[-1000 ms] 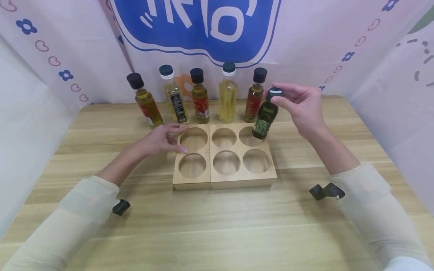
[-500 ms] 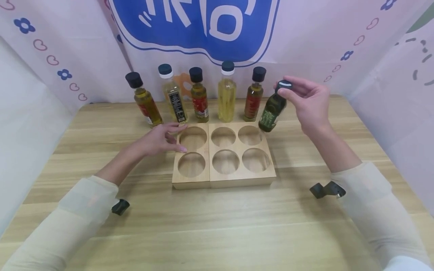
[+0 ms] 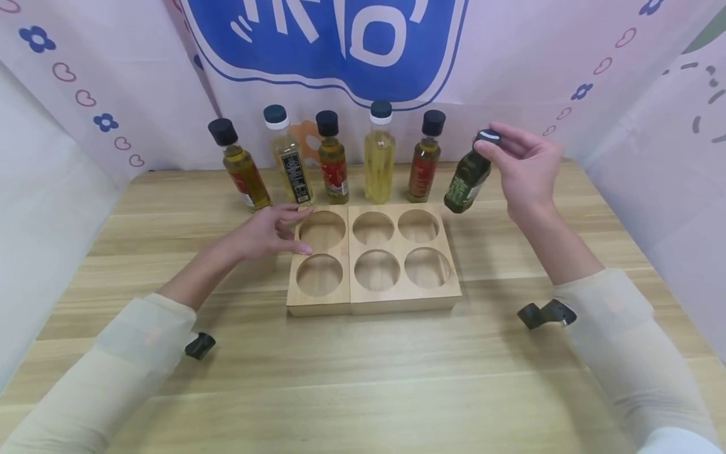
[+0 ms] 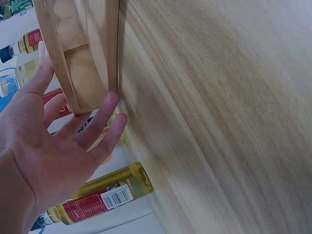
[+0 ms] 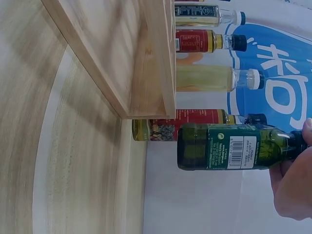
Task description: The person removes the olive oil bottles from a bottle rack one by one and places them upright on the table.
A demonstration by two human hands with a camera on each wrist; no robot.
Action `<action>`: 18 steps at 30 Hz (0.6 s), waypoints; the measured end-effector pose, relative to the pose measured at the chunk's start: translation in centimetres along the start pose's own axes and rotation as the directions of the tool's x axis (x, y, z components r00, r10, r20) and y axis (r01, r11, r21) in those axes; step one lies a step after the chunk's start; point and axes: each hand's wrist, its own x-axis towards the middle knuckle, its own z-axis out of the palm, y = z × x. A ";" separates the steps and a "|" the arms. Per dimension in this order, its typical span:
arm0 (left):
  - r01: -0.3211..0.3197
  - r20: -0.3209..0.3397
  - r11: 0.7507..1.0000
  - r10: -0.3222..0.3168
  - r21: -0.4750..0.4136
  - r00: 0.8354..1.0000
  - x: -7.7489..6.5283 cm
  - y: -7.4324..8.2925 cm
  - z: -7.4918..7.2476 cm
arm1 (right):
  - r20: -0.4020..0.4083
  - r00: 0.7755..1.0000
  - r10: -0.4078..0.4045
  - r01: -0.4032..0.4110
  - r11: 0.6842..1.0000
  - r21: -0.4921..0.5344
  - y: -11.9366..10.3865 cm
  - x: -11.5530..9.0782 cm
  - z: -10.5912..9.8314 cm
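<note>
My right hand pinches the black cap of a dark green glass bottle, which hangs tilted just right of the bottle row. In the right wrist view the green bottle shows a barcode label and is held off the table. My left hand rests at the left side of a wooden rack with two rows of round holes. In the left wrist view the left hand's fingers are spread and fairly straight, touching the rack's end.
Behind the rack stand a red-labelled bottle at far left, a clear black-labelled bottle, another red-labelled bottle, a pale yellow oil bottle and a red-labelled bottle. A printed cloth hangs behind the wooden table.
My right hand has carried the green bottle rightward and back, from over the rack's far right hole to beside the row. The left hand has stayed at the rack.
</note>
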 end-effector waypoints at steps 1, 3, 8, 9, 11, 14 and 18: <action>0.003 0.002 1.000 -0.003 -0.001 1.000 0.0 0.0 0.0 | -0.007 1.000 0.004 -0.004 1.000 -0.008 0.1 0.1 0.0; 0.009 0.006 1.000 -0.009 -0.003 1.000 0.0 0.1 0.0 | -0.022 1.000 0.018 -0.018 1.000 -0.014 0.2 0.4 -0.2; 0.015 0.009 1.000 -0.015 -0.002 1.000 0.1 0.2 0.0 | -0.063 0.996 0.059 -0.060 0.998 -0.026 0.7 1.0 -0.4; 0.016 0.009 1.000 -0.016 -0.001 1.000 0.1 0.2 0.0 | -0.072 0.995 0.067 -0.069 0.997 -0.028 0.8 1.2 -0.5; 0.018 0.008 1.000 -0.018 0.001 1.000 0.0 0.2 0.0 | -0.088 0.993 0.084 -0.088 0.995 -0.040 1.0 1.4 -0.6; 0.021 0.007 1.000 -0.021 -0.002 1.000 0.0 0.2 0.0 | -0.102 0.989 0.102 -0.108 0.993 -0.055 1.3 1.7 -0.8; 0.017 0.006 1.000 -0.017 -0.008 1.000 -0.1 0.2 0.0 | -0.116 0.986 0.121 -0.131 0.989 -0.074 1.8 2.0 -1.1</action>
